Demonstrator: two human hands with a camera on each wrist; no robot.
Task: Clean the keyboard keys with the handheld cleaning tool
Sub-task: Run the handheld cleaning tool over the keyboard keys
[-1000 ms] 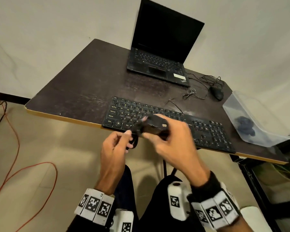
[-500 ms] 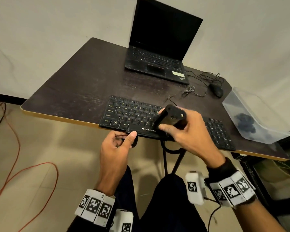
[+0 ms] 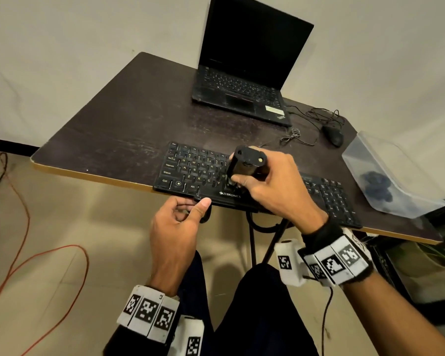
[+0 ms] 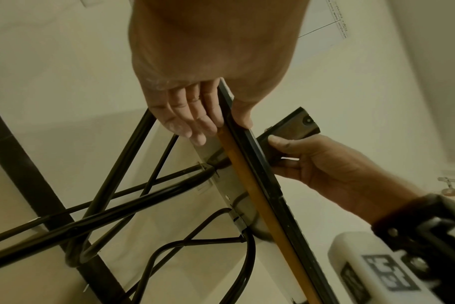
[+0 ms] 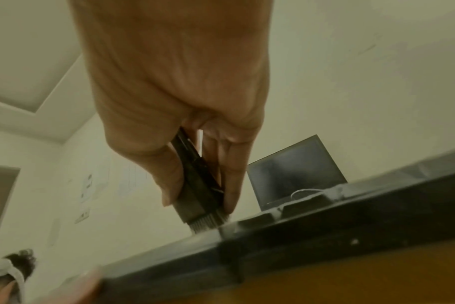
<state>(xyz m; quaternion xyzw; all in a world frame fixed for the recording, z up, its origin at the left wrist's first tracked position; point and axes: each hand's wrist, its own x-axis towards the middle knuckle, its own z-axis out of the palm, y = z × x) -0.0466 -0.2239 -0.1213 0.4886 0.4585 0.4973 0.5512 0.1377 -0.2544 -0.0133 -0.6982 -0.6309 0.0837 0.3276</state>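
Note:
A black keyboard (image 3: 195, 173) lies along the front edge of the dark table (image 3: 118, 129). My right hand (image 3: 244, 176) grips a black handheld cleaning tool (image 3: 247, 163) upright over the middle keys. In the right wrist view the right hand (image 5: 198, 205) holds the tool's short bristles (image 5: 205, 223) down on the keyboard (image 5: 325, 222). My left hand (image 3: 190, 209) pinches the keyboard's front edge. In the left wrist view the left hand (image 4: 223, 125) has its thumb on top of the keyboard (image 4: 260, 168) and its fingers under the table edge (image 4: 247, 174).
An open laptop (image 3: 242, 80) stands at the back, with a mouse (image 3: 333, 134) and tangled cables to its right. A clear plastic box (image 3: 396, 181) holding something dark sits at the right edge. Black metal table legs (image 4: 117, 195) cross underneath. An orange cable (image 3: 36, 253) lies on the floor.
My right hand carried the tool up from the table's front edge and set its bristle end on the keys. My left hand left the tool and took the keyboard's front edge.

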